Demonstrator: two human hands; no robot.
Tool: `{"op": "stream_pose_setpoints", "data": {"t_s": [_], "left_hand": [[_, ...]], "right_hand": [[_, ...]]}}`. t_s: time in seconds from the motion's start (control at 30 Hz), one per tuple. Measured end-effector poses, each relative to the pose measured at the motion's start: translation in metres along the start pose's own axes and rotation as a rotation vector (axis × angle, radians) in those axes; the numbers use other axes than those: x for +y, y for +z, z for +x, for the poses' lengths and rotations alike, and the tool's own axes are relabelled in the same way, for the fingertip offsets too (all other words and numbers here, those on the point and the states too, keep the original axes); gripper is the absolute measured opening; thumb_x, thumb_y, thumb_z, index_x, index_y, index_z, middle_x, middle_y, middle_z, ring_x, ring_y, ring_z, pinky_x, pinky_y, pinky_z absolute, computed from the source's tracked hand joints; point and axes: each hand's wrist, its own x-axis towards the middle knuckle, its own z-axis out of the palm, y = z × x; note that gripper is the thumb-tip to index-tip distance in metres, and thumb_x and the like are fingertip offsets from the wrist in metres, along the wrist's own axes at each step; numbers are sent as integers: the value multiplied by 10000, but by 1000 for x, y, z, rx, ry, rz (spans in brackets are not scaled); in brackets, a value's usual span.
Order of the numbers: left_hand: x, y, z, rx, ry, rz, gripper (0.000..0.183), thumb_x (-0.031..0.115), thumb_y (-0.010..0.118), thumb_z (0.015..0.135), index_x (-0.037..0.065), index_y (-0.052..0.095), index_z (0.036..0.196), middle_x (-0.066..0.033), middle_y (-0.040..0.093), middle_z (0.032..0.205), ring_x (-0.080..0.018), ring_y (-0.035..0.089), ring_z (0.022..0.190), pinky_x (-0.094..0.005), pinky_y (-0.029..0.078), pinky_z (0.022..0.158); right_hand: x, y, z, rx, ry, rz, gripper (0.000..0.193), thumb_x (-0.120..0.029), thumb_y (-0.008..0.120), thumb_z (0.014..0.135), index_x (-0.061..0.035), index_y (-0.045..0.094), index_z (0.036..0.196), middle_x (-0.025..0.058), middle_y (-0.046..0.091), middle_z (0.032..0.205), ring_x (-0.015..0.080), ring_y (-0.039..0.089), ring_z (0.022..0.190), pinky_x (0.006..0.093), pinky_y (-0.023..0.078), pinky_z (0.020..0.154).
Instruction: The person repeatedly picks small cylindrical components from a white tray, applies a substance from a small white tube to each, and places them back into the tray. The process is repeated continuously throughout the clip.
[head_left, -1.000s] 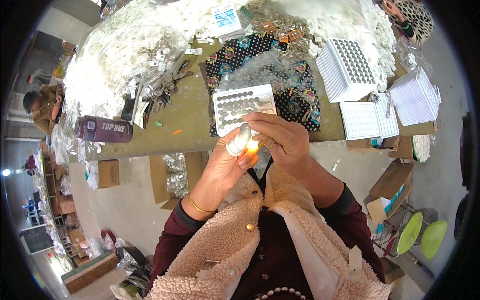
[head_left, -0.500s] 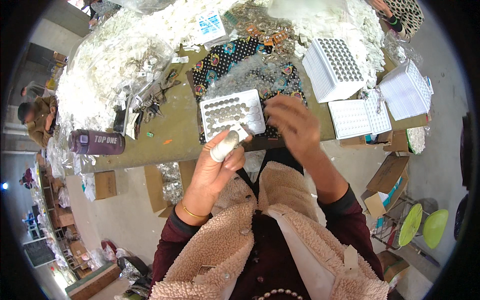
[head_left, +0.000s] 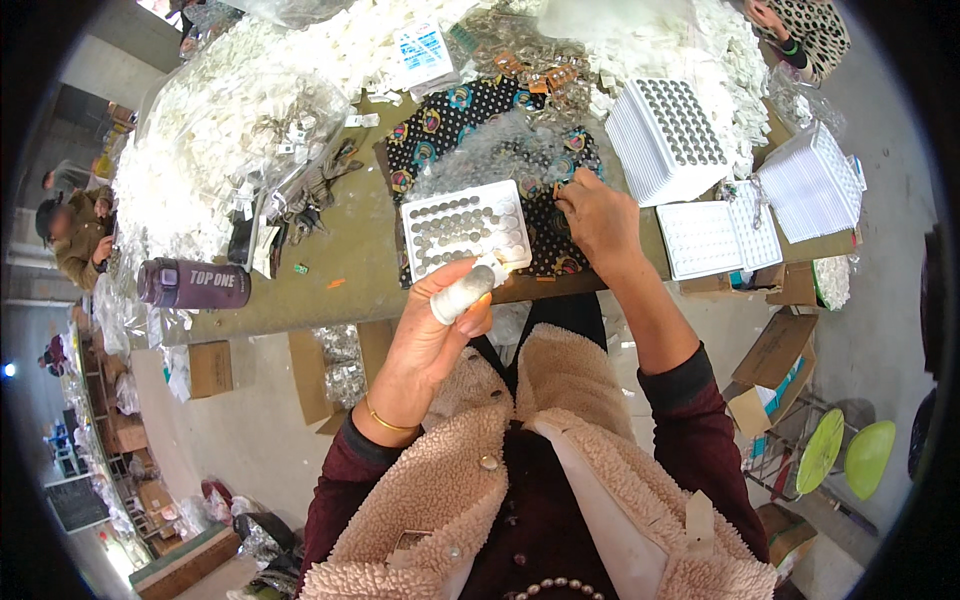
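Note:
My left hand [head_left: 425,335] is closed in front of the tray, with a white cover over its thumb. Between thumb and fingers it pinches a small white plastic piece [head_left: 497,266], and a yellowish glow shows at that piece's edge. Just beyond lies a white tray [head_left: 517,262] with rows of round silver button cells [head_left: 455,222], some of its pockets on the right without cells. My right hand [head_left: 605,222] hovers above the dark patterned cloth [head_left: 548,215], right of the tray. Its fingers are pressed together, and whatever they hold is hidden.
Clear plastic bits [head_left: 490,150] lie on the cloth. A stack of white trays [head_left: 640,150] with cells stands right, near an open white tray [head_left: 690,240] and another stack [head_left: 815,185]. White pieces [head_left: 210,150] heap across the table; a purple bottle [head_left: 195,284] lies left. Other people work at the edges.
My right hand has moved slightly up and right, its fingers now drawn together. My left hand has tilted the small white piece, and a glow now shows there.

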Motion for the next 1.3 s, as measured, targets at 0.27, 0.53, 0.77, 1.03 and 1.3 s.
{"op": "stream_pose_setpoints", "data": {"t_s": [0.27, 0.53, 0.77, 1.03, 1.3], "left_hand": [[4, 4, -3, 18, 14, 28, 241, 125, 678, 915, 56, 689, 1145, -37, 654, 804, -66, 463, 536, -225, 359, 515], [5, 23, 8, 28, 86, 206, 305, 206, 689, 920, 11, 667, 1153, -88, 705, 914, -62, 462, 526, -230, 353, 494], [7, 30, 12, -22, 94, 262, 282, 196, 710, 906, 32, 691, 1134, -102, 729, 902, -54, 481, 509, -212, 392, 478], [7, 26, 12, -49, 109, 203, 260, 193, 680, 928, 14, 686, 1117, -65, 683, 851, -57, 461, 505, -222, 381, 487], [9, 34, 11, -32, 184, 294, 246, 142, 693, 906, 19, 691, 1119, -146, 689, 1165, -54, 542, 543, -189, 412, 471]], "right_hand": [[-3, -18, -1, 104, 61, 803, 48, 6, 685, 816, -40, 672, 814, 20, 628, 753, 125, 573, 599, 268, 448, 552], [-23, -56, -4, -154, 184, 1191, 59, 33, 709, 817, -16, 675, 816, -34, 621, 779, 29, 510, 719, 196, 408, 619], [-46, -65, -14, -235, 24, 1426, 67, 17, 706, 826, -20, 653, 843, -28, 619, 829, 42, 522, 754, 192, 420, 694], [-49, -68, -18, -216, -43, 1280, 67, 14, 676, 847, -5, 614, 862, -35, 553, 823, 25, 476, 710, 187, 376, 611], [-50, -62, -19, -31, 6, 1166, 113, 84, 653, 829, -2, 597, 877, -9, 558, 851, 42, 485, 734, 194, 371, 615]]}}
